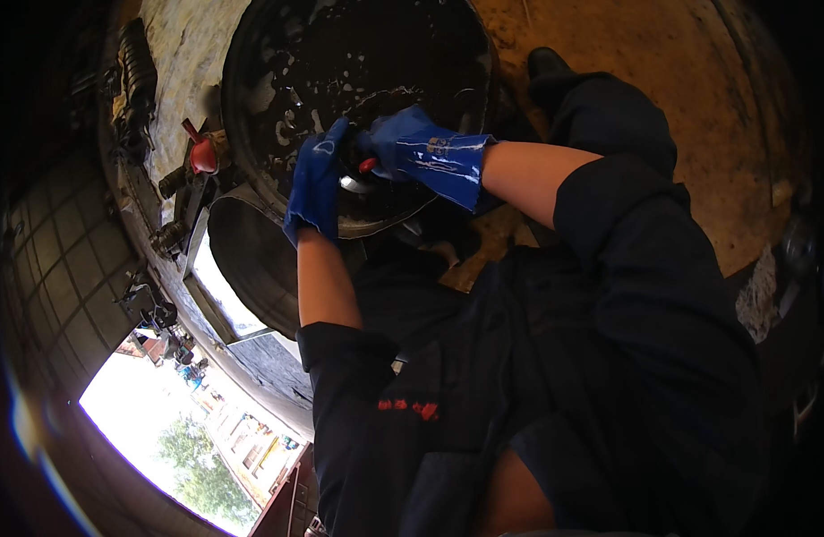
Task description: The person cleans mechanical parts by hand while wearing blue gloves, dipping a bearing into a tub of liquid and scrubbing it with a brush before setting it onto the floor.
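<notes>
Both my hands wear blue rubber gloves and meet over a large round basin (242,116) with dark, wet, shiny contents. My right hand (412,148) comes in from the right, its fingers curled round something dark with a small red end (367,166). Its kind is hidden by the glove. On the left, my left hand (317,174) is closed against the other side of that dark thing, fingers pressed together. Just below, between the gloves, a bright metallic patch (355,184) shows; I cannot tell what it belongs to.
Beside the basin's lower left stands another round, dark container (251,255). A red-handled fitting (202,154) sits left of the basin, near a dark coil spring (136,72). My bent leg and boot (548,76) lie to the right on brown, stained flooring (716,152).
</notes>
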